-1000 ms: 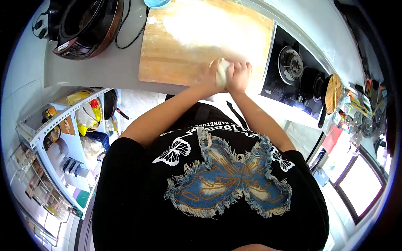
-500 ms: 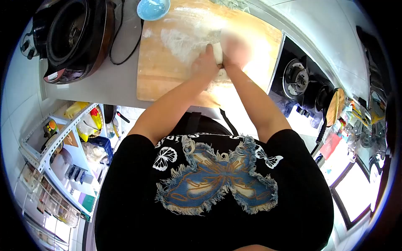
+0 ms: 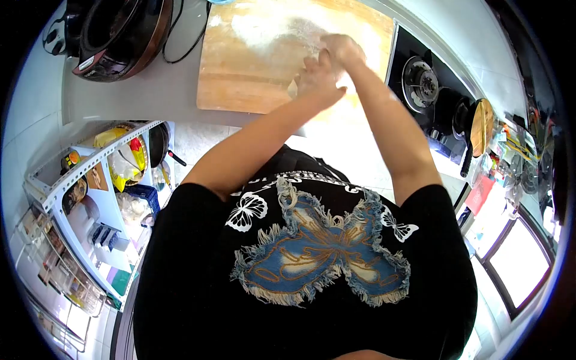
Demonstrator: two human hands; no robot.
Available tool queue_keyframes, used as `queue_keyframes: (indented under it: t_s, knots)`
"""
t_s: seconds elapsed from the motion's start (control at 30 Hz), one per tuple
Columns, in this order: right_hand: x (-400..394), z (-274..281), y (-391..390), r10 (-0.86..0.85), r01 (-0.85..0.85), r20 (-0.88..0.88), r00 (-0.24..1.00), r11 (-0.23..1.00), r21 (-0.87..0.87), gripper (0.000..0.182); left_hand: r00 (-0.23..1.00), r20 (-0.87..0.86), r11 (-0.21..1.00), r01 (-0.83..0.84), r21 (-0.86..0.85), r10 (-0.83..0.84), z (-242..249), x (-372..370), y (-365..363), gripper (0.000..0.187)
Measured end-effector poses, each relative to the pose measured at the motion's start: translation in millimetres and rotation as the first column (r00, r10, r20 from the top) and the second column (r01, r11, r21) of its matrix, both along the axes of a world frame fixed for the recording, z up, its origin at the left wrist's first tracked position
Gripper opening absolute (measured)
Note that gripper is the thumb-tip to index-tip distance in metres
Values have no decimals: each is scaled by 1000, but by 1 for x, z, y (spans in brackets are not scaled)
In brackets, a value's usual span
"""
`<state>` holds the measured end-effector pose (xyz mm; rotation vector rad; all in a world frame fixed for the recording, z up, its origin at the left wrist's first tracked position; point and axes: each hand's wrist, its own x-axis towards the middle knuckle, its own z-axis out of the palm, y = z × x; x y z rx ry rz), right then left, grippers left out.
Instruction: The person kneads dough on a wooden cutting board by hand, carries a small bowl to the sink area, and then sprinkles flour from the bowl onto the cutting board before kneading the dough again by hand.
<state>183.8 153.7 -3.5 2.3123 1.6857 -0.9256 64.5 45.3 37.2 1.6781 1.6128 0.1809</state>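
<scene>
My left hand [image 3: 319,78] and my right hand [image 3: 345,51] are close together over the right part of a floured wooden board [image 3: 240,90]. Both have curled fingers, somewhat smeared by motion. They are closed on a pale piece of dough, most of which they cover. One pale end of the dough [image 3: 293,89] shows to the left of my left hand. White flour [image 3: 258,30] is spread over the board's far part. Glare washes out the area around my right hand, so the dough's full shape cannot be made out.
A dark electric cooker [image 3: 123,42] with a black cord [image 3: 186,51] stands on the grey counter at the left. A gas hob [image 3: 420,84] adjoins the board on the right, with a black pan [image 3: 453,114]. Below left is a loaded white shelf rack [image 3: 90,165].
The view has shifted, so the board sits higher and the blue bowl is almost out of frame. My hands have turned and shifted on the dough, with the right now farther over the left.
</scene>
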Motion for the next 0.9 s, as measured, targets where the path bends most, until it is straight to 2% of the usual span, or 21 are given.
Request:
queue_keyframes:
  t_s: [0.03, 0.1, 0.13, 0.2, 0.23, 0.3, 0.37, 0.43, 0.5, 0.53, 0.6, 0.63, 0.7, 0.77, 0.83, 0.87, 0.9]
  knots:
    - [-2, 2, -35, 56, -70, 69, 996, 972, 224, 36, 1000, 2, 1000, 0, 2, 0, -11, -1, -10, 83]
    - [-8, -4, -94, 91, -176, 184, 979, 829, 531, 30, 941, 306, 947, -222, 231, 146, -63, -5, -35, 111]
    - [-11, -8, -110, 84, -205, 219, 972, 759, 618, 26, 939, 311, 946, -227, 233, 149, -76, -10, -43, 111]
    - [-14, -5, -141, 143, -253, 209, 967, 573, 779, 21, 992, 87, 958, -113, 262, 93, -91, -23, -59, 114]
    - [-13, -6, -152, 154, -223, 164, 974, 563, 795, 20, 990, 97, 957, -122, 262, 99, -90, -25, -61, 114]
    - [-13, -12, -155, 172, -199, 129, 977, 504, 841, 21, 988, 150, 985, -4, 173, -22, -92, -30, -61, 109]
    - [-11, -28, -144, 189, -204, 127, 974, 475, 856, 22, 994, 104, 981, -45, 191, 25, -99, -24, -55, 107]
    - [-8, -60, -118, 122, -244, 212, 970, 437, 866, 21, 996, 55, 975, -79, 207, 69, -101, -19, -44, 106]
    - [-7, -72, -91, 114, -286, 263, 958, 464, 838, 21, 996, -38, 996, -83, 31, 84, -97, -19, -15, 96]
    - [-5, -80, -76, 101, -324, 316, 943, 487, 811, 20, 996, -40, 996, -80, 25, 81, -90, -20, 1, 96]
    - [-3, -101, -46, 49, -359, 388, 920, 499, 789, 20, 993, -20, 978, -122, -170, 120, -78, -23, 34, 78]
    - [-4, -101, -34, 43, -349, 385, 922, 522, 778, 21, 993, -25, 978, -122, -172, 120, -74, -24, 49, 78]
    - [-7, -100, -14, 14, -324, 380, 925, 553, 767, 23, 994, -22, 960, -111, -257, 109, -69, -23, 68, 63]
    - [-9, -100, 6, -7, -281, 351, 936, 585, 761, 23, 990, -67, 960, -139, -243, 126, -68, -20, 89, 61]
    - [-16, -84, 20, 4, -225, 270, 963, 561, 796, 25, 984, -109, 959, -163, -230, 141, -78, -21, 99, 58]
    - [-19, -75, 27, 10, -197, 229, 973, 549, 813, 26, 984, -16, 972, -178, -155, 178, -85, -24, 102, 55]
    - [-21, -72, 37, -28, -172, 250, 968, 654, 737, 30, 976, 83, 977, -196, -84, 203, -93, -25, 104, 51]
